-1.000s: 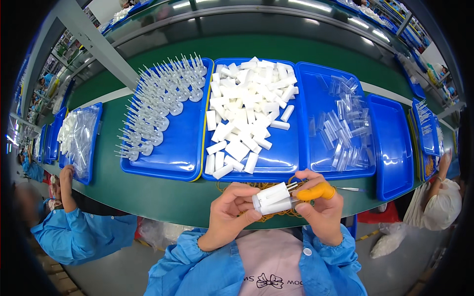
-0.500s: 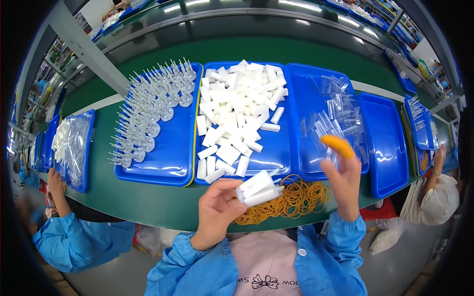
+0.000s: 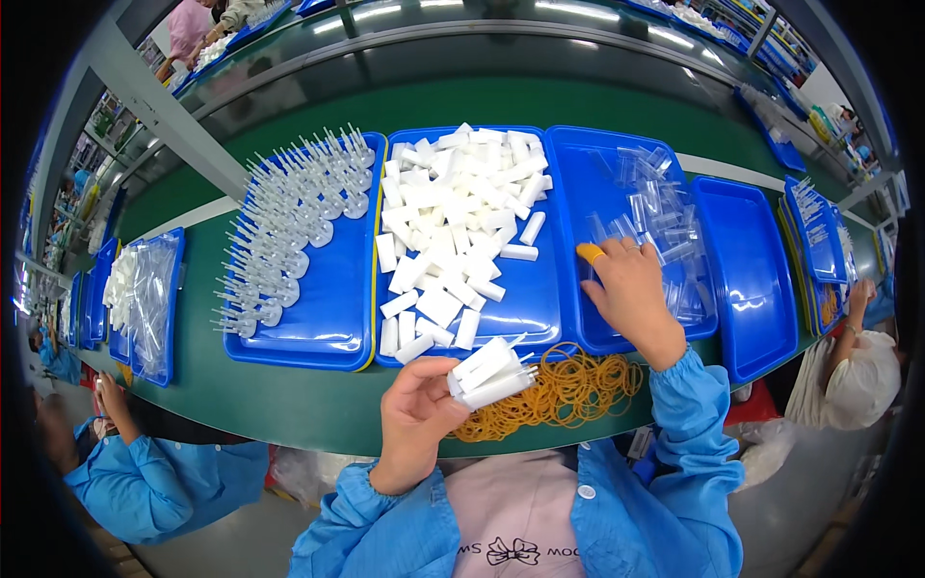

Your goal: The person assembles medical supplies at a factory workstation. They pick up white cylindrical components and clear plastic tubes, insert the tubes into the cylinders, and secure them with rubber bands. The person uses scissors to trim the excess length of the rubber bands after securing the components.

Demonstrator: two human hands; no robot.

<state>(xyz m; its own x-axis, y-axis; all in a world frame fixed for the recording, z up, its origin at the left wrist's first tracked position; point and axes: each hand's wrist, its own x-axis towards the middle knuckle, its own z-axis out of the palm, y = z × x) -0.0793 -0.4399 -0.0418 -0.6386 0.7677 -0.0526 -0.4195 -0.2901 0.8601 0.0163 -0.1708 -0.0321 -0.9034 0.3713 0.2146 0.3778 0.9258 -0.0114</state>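
Note:
My left hand (image 3: 416,414) is closed around the clear base of a pronged piece fitted with white blocks (image 3: 491,374), tilted above the table's near edge. Thin clear prongs stick out at its right end. Over the right-hand blue tray (image 3: 617,332), my right hand (image 3: 631,294) reaches down with thumb and fingers apart, its fingertips at the clear plastic tubes (image 3: 665,207). An orange finger cot (image 3: 591,253) covers one finger. Whether the fingertips touch a tube is hard to see. Orange rubber bands (image 3: 568,390) lie below that tray, right of the held piece.
White blocks fill much of the middle blue tray (image 3: 520,323). Clear pronged pieces (image 3: 289,236) stand in rows in the left tray (image 3: 318,332). Another blue tray (image 3: 756,323) lies farther right. Co-workers (image 3: 164,472) sit at both sides; a metal post (image 3: 164,106) rises at far left.
My right hand has moved left and away from me, down to the tubes. My left hand keeps its hold on the piece with white blocks, shifted slightly left.

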